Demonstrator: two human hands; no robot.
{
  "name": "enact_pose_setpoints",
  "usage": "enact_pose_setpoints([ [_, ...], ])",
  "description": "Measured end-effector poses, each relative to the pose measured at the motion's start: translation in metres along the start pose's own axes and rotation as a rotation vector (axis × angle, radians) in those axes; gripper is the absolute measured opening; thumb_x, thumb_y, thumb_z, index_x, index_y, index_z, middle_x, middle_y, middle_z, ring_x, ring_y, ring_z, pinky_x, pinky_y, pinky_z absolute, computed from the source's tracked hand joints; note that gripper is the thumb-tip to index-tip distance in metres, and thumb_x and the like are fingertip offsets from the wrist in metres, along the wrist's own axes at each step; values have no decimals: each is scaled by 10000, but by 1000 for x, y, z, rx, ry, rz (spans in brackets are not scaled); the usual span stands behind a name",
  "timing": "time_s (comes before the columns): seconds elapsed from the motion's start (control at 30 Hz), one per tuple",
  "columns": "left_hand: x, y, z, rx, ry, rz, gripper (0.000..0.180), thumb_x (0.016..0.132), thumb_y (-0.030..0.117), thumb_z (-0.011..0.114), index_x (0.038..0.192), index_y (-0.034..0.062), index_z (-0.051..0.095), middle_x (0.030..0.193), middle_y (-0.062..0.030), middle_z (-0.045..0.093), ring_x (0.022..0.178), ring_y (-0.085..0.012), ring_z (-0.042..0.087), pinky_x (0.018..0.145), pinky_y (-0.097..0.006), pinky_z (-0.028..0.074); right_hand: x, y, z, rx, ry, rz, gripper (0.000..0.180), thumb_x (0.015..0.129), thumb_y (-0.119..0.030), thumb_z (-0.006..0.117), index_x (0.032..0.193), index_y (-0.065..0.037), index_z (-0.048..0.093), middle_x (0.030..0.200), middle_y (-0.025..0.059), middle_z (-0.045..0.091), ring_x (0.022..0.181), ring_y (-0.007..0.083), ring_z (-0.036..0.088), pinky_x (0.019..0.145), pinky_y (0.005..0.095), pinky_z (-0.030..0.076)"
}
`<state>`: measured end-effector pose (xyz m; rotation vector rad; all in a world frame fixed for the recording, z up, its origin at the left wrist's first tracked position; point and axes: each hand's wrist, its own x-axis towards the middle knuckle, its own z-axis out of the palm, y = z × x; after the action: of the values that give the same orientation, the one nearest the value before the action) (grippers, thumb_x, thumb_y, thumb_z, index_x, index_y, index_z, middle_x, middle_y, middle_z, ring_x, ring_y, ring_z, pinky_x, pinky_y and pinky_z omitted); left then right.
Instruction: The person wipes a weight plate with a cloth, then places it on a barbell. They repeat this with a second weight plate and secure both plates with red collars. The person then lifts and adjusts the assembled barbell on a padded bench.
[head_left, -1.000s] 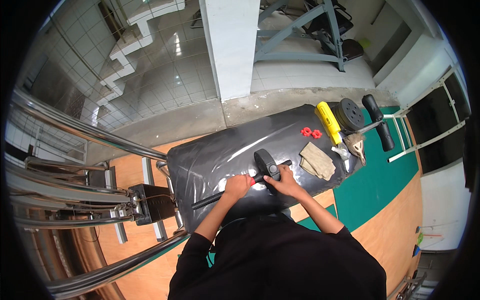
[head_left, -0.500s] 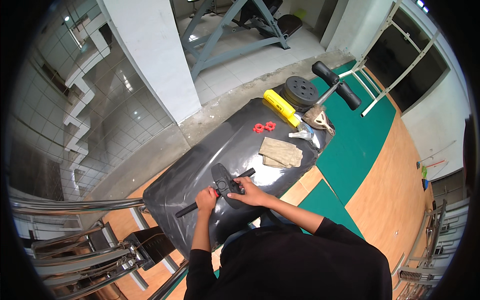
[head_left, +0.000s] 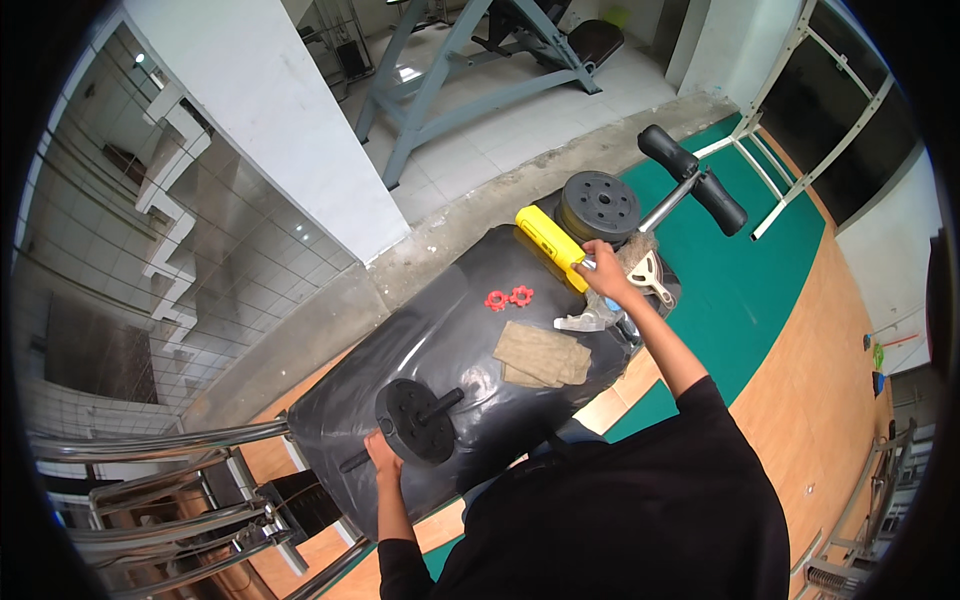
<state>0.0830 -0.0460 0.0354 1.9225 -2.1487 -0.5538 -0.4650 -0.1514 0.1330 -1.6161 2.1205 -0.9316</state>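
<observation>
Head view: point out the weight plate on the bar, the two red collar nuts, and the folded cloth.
weight plate on the bar (head_left: 416,421), head view, middle of the black disc's face.
red collar nuts (head_left: 508,298), head view, where the two nuts meet.
folded cloth (head_left: 541,355), head view, centre of the tan fabric.

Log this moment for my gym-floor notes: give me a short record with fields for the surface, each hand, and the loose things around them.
surface: black sheet spread over a bench
left hand: on the short bar beside a black weight plate mounted on that bar
right hand: reaching to the far end, at the yellow tool; whether the grip has closed, cannot tell
near right hand: metal scraper, second weight plate, padded handle bar
middle: two red collars, tan gloves
</observation>
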Motion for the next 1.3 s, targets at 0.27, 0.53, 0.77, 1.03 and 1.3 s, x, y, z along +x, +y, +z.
enact_pose_setpoints([
  [0.27, -28, 3, 13, 25, 167, -610, 438, 863, 356, 532, 1222, 105, 523, 1429, -123, 253, 1306, -330, 240, 1060, -602, 138, 90, 48, -27, -623, -128, 7, 1051, 546, -404, 849, 1321, 56, 309, 1261, 222, 421, 1219, 373, 385, 1012, 439, 356],
  [0.53, -37, 3, 24, -100, 208, -1073, 599, 799, 407, 645, 1330, 262, 410, 1465, -197, 110, 1325, -391, 195, 1054, -544, 260, 118, 73, -7, -718, -301, -140, 1137, 511, -303, 834, 1421, -49, 202, 1199, 199, 442, 1234, 364, 367, 1104, 499, 224],
  [0.77, -39, -12, 40, -179, 301, -1060, 624, 789, 415, 654, 1336, 262, 394, 1468, -207, 99, 1322, -412, 201, 1059, -515, 270, 135, 58, -52, -575, -329, -217, 969, 508, -269, 785, 1301, -24, 283, 1150, 222, 487, 1155, 378, 444, 1094, 507, 226],
  [1.03, -50, -76, 91, -466, 472, -952, 653, 779, 424, 664, 1342, 262, 376, 1470, -218, 86, 1319, -435, 208, 1065, -482, 280, 142, 1, -98, 296, -159, 312, 801, 607, -260, 723, 1228, 45, 319, 962, 171, 556, 880, 246, 569, 783, 357, 478],
  [1.3, -23, 2, 42, -260, 316, -843, 431, 854, 332, 581, 1213, 146, 432, 1481, -266, 39, 1186, -507, 391, 913, -492, 433, 22, -148, -83, 728, -350, 455, 398, 687, -138, 642, 1030, 26, 527, 915, 110, 589, 834, 205, 583, 740, 328, 493],
])
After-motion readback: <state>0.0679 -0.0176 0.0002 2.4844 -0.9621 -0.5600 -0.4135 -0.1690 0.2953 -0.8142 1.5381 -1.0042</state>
